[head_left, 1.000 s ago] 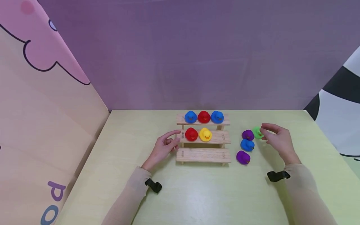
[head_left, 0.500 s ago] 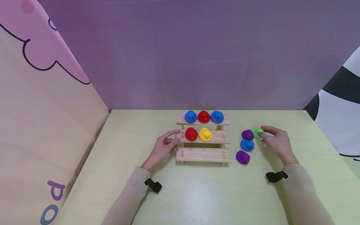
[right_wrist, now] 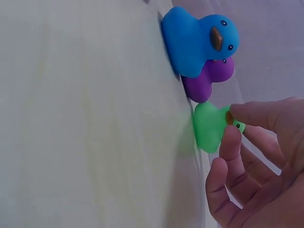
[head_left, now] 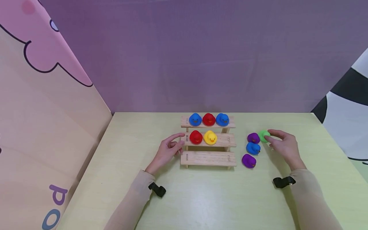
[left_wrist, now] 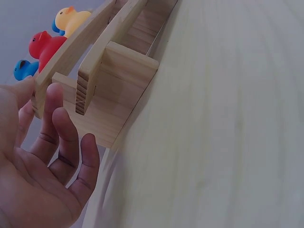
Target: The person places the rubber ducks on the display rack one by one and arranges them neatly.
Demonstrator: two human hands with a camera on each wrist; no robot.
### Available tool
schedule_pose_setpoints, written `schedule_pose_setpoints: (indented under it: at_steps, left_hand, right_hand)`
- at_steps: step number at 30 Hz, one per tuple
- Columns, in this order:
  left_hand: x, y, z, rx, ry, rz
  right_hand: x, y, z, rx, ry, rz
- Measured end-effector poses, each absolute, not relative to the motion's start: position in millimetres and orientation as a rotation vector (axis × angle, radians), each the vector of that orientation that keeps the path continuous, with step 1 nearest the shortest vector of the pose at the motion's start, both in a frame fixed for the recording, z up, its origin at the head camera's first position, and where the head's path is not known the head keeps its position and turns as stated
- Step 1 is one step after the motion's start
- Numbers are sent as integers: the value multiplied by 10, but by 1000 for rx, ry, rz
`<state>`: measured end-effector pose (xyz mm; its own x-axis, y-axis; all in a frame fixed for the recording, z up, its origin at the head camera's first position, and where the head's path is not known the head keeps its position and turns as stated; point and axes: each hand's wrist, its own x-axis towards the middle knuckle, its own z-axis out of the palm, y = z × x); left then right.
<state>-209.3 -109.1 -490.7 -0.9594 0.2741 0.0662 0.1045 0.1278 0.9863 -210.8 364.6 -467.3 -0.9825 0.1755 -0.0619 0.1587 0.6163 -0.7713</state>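
A three-step wooden stand [head_left: 208, 158] is in the middle of the table. My left hand [head_left: 166, 150] holds the left end of its middle step between thumb and index finger; the other fingers are loosely bent in the left wrist view. To the right of the stand, my right hand [head_left: 284, 147] pinches a green rubber duck [right_wrist: 209, 126] by the head, the duck still on the table. Close by it are a purple duck [head_left: 253, 138], a blue duck [head_left: 253, 148] and, nearer me, another purple duck [head_left: 249, 161].
On the top step sit a blue duck [head_left: 195, 119], a red duck [head_left: 209, 119] and a second blue duck [head_left: 222, 119]. The middle step bears a red duck [head_left: 196, 137] and a yellow duck [head_left: 210, 137]. A purple wall [head_left: 212, 57] rises behind the table.
My right hand has lowered slightly and closed its thumb and index finger on the green duck's head. The left hand and the ducks on the stand have stayed put.
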Motion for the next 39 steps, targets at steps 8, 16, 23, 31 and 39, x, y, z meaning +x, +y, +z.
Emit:
schedule_pose_setpoints:
  at_steps: [8,16,23,31,39]
  left_hand:
    - [-2093,-1086,-4903,386,2256,1949]
    - [-2093,-1085,-4880,398,2277,1938]
    - [-2094,-1082,-4892,402,2275,1943]
    - [-2094,-1083,-4905,400,2270,1943]
    - [-2086,-1087,-4911,383,2274,1949]
  right_hand:
    - [-2059,3650,-4600,-301,-2772,1348]
    - [-2032,3642,-4539,-285,-2743,1363]
    - [-1995,3615,-4515,-261,-2710,1379]
    - [-1935,3554,-4469,-232,-2699,1390]
    - [-1887,3474,-4404,-132,-2685,1387]
